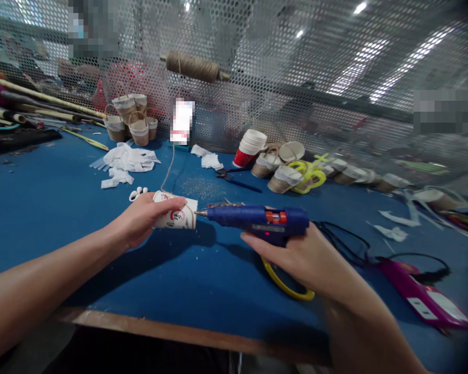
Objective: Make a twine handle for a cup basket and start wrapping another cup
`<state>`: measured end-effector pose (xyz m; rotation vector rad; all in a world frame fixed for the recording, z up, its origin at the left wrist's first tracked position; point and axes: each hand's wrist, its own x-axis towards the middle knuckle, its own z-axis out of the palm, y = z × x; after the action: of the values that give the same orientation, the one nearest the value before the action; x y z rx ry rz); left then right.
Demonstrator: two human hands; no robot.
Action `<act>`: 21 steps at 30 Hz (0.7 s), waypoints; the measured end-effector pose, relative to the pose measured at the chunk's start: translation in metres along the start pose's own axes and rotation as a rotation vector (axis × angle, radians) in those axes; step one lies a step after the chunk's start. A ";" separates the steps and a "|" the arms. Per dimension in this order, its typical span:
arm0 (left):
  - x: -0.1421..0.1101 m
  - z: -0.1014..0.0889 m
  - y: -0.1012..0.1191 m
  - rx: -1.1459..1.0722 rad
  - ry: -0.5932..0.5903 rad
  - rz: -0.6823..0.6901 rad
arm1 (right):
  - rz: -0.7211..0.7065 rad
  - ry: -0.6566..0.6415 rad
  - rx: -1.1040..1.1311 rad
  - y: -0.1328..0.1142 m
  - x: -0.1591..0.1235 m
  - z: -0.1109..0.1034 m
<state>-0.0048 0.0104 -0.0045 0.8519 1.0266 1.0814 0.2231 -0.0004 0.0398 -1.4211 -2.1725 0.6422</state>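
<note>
My left hand (142, 221) is closed around a white paper cup (177, 215) with red print, held on its side above the blue table (62, 208). A thin twine strand (167, 171) runs from the cup up toward a twine spool (193, 66) on the mesh screen. My right hand (296, 254) grips a blue hot glue gun (257, 218). Its metal nozzle points left, right at the cup's rim. A yellow loop (288, 288), perhaps scissor handles, shows under my right hand.
Twine-wrapped cup baskets (130, 122) stand at the back left, more lie at the back right (281, 174) beside a stack of cups (249, 148). White paper scraps (127, 161), dark scissors (236, 179), a magenta device (425, 296) and a black cord (347, 241) lie around. A person sits behind the mesh.
</note>
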 end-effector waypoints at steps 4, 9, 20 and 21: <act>-0.001 0.001 0.001 -0.003 0.021 -0.002 | -0.006 0.018 -0.019 -0.001 0.000 0.000; 0.001 0.000 0.000 -0.015 0.015 -0.016 | 0.012 -0.010 -0.063 -0.002 -0.001 0.000; -0.001 0.001 -0.001 0.007 0.039 -0.008 | -0.047 -0.039 -0.124 0.001 -0.003 0.000; -0.001 0.001 -0.001 0.012 0.038 -0.006 | -0.053 -0.042 -0.131 0.001 -0.003 0.000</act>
<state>-0.0034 0.0094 -0.0046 0.8405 1.0681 1.0911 0.2249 -0.0031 0.0391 -1.4212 -2.3140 0.5239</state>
